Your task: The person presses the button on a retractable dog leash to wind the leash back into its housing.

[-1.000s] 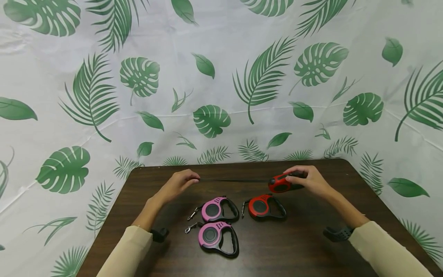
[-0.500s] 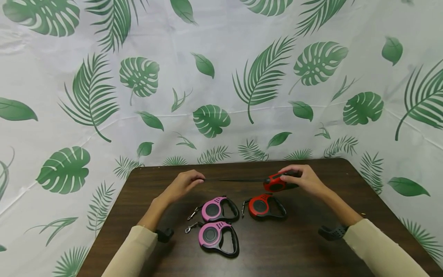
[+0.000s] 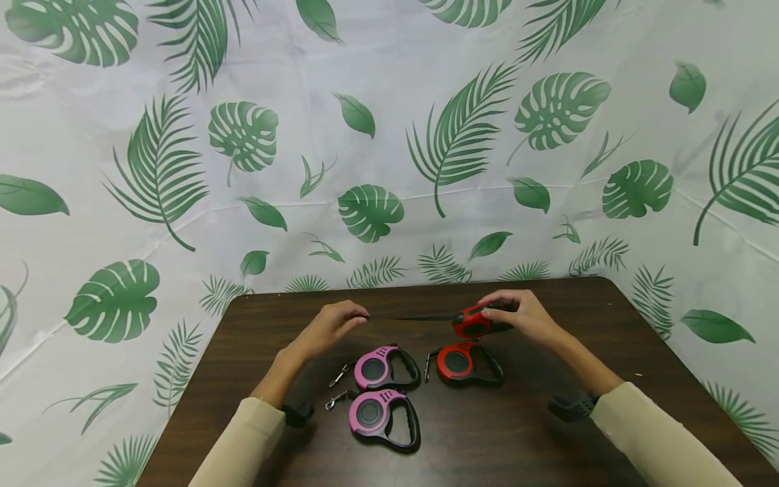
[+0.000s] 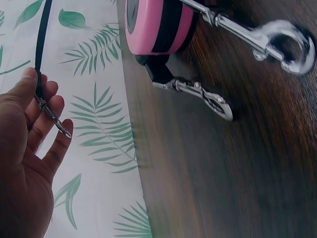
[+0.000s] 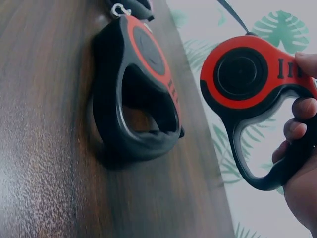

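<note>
My right hand (image 3: 528, 316) grips the black handle of a red retractable dog leash (image 3: 471, 325) above the table, fingers curled through its loop in the right wrist view. A thin black strap (image 3: 422, 318) runs straight from its casing to my left hand (image 3: 328, 328). There, thumb and fingers pinch the strap's end, just above a metal snap clip (image 4: 60, 126) in the left wrist view. A second red leash (image 3: 455, 364) lies on the table below the held one. Left of it lie two pink retractable leashes, a farther one (image 3: 372, 369) and a nearer one (image 3: 368, 413).
All of this is over a dark wood-grain table (image 3: 487, 439). A white cloth with green leaves (image 3: 389, 162) hangs behind it. Metal clips of the pink leashes point left, one clip (image 3: 336, 402) at the nearer leash's front.
Both hands have moved toward each other, the left one rightward and the right one leftward with the red leash. The strap between them has become shorter. The leashes on the table stay put.
</note>
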Available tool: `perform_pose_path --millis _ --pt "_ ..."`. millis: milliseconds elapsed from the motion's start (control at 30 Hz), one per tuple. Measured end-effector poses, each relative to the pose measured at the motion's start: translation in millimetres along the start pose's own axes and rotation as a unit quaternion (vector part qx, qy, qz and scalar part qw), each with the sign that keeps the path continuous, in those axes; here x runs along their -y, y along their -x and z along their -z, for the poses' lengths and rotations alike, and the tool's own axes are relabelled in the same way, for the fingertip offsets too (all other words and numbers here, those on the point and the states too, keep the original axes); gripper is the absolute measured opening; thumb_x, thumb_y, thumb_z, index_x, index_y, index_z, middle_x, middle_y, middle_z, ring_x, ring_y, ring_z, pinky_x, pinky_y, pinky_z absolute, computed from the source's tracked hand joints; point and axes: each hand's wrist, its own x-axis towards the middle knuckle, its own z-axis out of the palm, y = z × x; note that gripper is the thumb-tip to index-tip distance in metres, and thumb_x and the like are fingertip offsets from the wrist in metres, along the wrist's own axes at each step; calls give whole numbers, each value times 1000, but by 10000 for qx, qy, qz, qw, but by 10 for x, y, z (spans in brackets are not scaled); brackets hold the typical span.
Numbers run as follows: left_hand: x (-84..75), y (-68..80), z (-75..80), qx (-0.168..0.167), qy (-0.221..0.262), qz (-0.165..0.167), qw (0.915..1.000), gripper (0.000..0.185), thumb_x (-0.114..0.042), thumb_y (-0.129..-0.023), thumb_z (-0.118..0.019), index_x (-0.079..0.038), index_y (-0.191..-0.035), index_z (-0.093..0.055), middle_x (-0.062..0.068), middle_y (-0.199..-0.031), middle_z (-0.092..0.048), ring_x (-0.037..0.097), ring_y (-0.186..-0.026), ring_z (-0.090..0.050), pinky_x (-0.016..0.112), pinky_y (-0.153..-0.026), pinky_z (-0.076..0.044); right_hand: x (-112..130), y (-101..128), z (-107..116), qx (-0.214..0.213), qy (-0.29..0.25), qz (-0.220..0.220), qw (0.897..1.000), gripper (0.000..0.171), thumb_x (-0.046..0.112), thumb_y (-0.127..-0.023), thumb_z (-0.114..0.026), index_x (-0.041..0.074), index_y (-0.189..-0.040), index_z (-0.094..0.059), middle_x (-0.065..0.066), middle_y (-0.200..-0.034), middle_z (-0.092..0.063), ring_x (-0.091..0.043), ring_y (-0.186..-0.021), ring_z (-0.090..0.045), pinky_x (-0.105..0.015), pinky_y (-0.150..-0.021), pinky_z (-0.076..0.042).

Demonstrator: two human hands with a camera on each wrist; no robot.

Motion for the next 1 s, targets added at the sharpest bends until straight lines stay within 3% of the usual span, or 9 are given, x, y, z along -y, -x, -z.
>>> perform_pose_path --millis 333,600,1000 --pt "-12 -48 -67 -26 88 -41 9999 13 2 -99 -71 2 -112 -73 10 -104 -76 19 -92 -71 35 -80 -61 57 -59 -76 24 -75 12 10000 23 21 -98 -78 12 -119 -78 -10 -108 -75 -21 -82 -58 -36 -69 -53" --pt "-39 -104 -138 75 183 36 9998 14 -1 -100 -71 0 -113 -74 10 -106 -76 19 -93 -71 35 -82 -62 75 -111 -156 7 -93 138 9999 22 20 -97 -79 13 -118 -79 -8 -104 -75 -19 -78 -56 -29 -66 -49" --pt "-112 -166 -213 166 253 133 9995 13 -4 -102 -69 -1 -114 -74 10 -106 -76 19 -93 -72 34 -83 -62 156 -167 -274 79 -185 219 9996 22 20 -97 -78 13 -118 -79 -7 -103 -75 -23 -81 -60 -32 -69 -53"
